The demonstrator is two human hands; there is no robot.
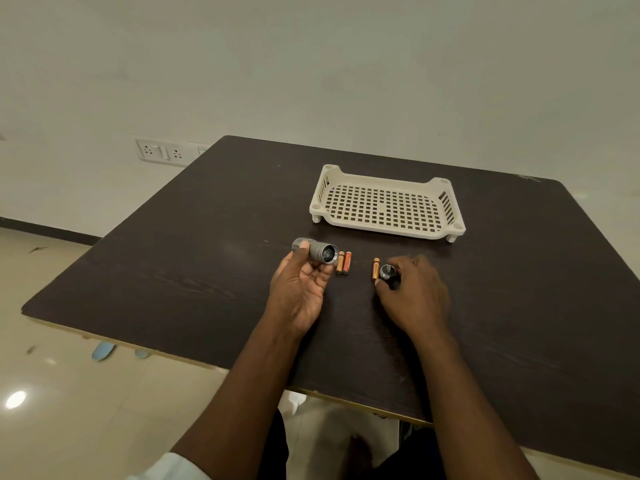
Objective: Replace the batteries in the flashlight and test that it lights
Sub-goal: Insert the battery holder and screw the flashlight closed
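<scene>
Grey flashlight (317, 252) lies in our left hand (300, 289), fingers curled round it, its open end facing right toward our right hand (414, 294), which pinches the holder (388, 271) on the table (173, 265). Nearest loose battery (375, 269) lies just left of the holder, pointing away from us.

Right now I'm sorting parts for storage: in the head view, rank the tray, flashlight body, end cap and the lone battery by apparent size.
1. White tray, though farthest away.
2. Flashlight body.
3. Lone battery and end cap: too alike to rank; fingers partly hide the cap.
</scene>
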